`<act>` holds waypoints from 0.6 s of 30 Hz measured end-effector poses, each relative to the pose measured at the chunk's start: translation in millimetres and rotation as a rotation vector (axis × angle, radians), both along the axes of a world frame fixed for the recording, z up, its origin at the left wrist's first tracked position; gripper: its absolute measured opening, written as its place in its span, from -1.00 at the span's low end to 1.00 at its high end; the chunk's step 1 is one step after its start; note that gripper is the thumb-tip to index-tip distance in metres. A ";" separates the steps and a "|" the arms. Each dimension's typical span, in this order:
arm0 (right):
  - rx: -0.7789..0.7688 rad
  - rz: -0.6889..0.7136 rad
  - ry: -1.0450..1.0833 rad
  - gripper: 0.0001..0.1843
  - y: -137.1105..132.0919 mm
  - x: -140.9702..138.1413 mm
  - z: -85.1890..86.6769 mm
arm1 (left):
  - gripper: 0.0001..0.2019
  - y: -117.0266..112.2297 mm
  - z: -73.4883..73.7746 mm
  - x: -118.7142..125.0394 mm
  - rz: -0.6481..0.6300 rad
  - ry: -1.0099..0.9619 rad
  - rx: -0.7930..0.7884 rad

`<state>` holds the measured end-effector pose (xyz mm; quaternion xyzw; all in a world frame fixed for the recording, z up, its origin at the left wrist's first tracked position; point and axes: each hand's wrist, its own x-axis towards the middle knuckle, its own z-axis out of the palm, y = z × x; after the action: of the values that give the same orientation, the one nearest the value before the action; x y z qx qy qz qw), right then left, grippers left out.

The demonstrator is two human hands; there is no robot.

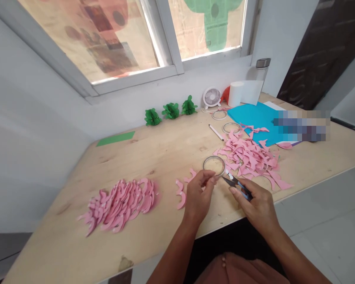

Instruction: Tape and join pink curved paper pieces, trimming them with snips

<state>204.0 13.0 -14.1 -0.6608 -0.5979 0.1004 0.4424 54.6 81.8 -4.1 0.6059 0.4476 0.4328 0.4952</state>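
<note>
My left hand (198, 193) has its thumb and fingers pinched at the near rim of a thin roll of tape (204, 161). In my right hand (258, 199) are small thread snips (229, 182) with dark blades, pointing toward the left fingertips. A small white piece (230, 174) shows beside the blades; whether it is attached to the tape cannot be made out. Wavy pink paper cut-outs (181, 194) lie just left of my left hand, partly hidden by it. Farther left is a heap of pink scalloped paper pieces (127, 203).
Pink paper scraps (248, 154) are piled at right, near two more tape rolls (231, 128) and a pen (215, 132). Blue sheets (254, 118) lie behind. Green paper shapes (170, 111), a small fan (212, 97), a white roll (236, 94) and a bottle (263, 73) line the wall.
</note>
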 end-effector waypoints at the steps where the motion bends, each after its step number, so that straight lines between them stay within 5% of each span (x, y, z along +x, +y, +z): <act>1: 0.003 0.012 -0.018 -0.69 0.3 -2.7 -0.6 | -0.87 -4.9 0.9 -6.3 -0.004 -0.043 -0.043; 8: 0.033 0.150 -0.178 -0.71 -0.6 -23.1 -1.0 | -0.82 -20.8 14.3 -40.1 0.085 -0.207 -0.198; 18: 0.038 0.270 -0.312 -0.73 1.0 -36.3 3.5 | -0.85 -12.8 14.8 -57.6 -0.023 -0.162 -0.231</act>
<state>167.8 13.9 -10.6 -0.5738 -0.7441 0.0438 0.3394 -3.0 69.1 10.7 0.5132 0.4461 0.4202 0.6009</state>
